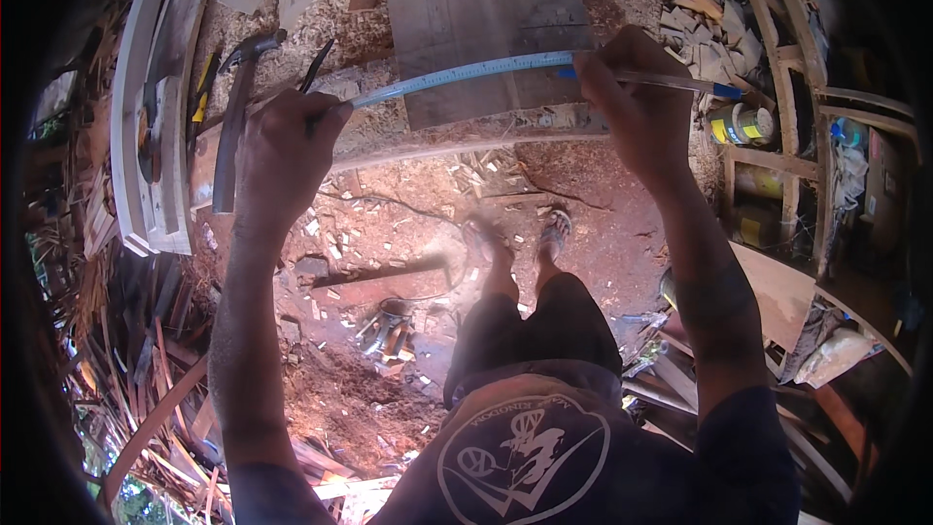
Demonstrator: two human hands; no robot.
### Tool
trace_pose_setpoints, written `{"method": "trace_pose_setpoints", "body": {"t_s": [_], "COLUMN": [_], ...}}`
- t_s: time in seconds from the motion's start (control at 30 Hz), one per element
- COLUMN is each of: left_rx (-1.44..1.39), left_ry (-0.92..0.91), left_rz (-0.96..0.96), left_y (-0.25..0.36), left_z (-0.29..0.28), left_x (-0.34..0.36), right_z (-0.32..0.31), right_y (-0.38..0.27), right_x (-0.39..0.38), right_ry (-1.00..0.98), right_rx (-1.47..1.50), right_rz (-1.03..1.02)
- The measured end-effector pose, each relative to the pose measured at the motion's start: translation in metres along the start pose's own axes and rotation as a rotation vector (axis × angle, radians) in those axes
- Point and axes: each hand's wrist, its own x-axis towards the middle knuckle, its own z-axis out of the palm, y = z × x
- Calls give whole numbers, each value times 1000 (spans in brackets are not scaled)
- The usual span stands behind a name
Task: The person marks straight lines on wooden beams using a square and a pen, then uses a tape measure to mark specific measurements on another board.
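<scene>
A pale blue measuring tape [466, 74] stretches in a slight upward bow between my hands, across the near part of a wide grey wooden board [486, 10]. My left hand [290, 141] is closed, pinching one end of the tape between thumb and fingers. The tape's other end runs into my closed right hand [637, 102], which also grips a clear ballpoint pen [680, 82] with blue ends. The board lies on a workbench [374, 144]. Beside my left hand is a claw hammer [233, 117] with a long handle. What lies inside my right palm is hidden.
Long pale timber pieces [146, 58] lie at the left, near a yellow-and-black tool [204, 87]. Wood shavings cover parts of the bench. A wooden shelf frame [789, 68] with cans [743, 124] stands at the right. Scraps, a metal can [394, 311] and offcuts litter the floor.
</scene>
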Motion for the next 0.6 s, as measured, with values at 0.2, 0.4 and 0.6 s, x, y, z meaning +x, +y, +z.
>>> {"method": "trace_pose_setpoints", "body": {"t_s": [0.2, 0.4, 0.6], "left_rx": [-132, -90, -55], "left_ry": [-56, -151, -216], "left_rz": [-37, -98, -178], "left_y": [-12, -3, 3], "left_z": [2, -6, -9], "left_x": [-6, -1, 1], "right_z": [0, -1, 1], "right_y": [-9, -11, -3], "right_x": [-4, -8, -6], "right_ry": [-33, 24, -16], "right_rx": [-72, -109, -91], "right_rz": [-15, -32, -74]}}
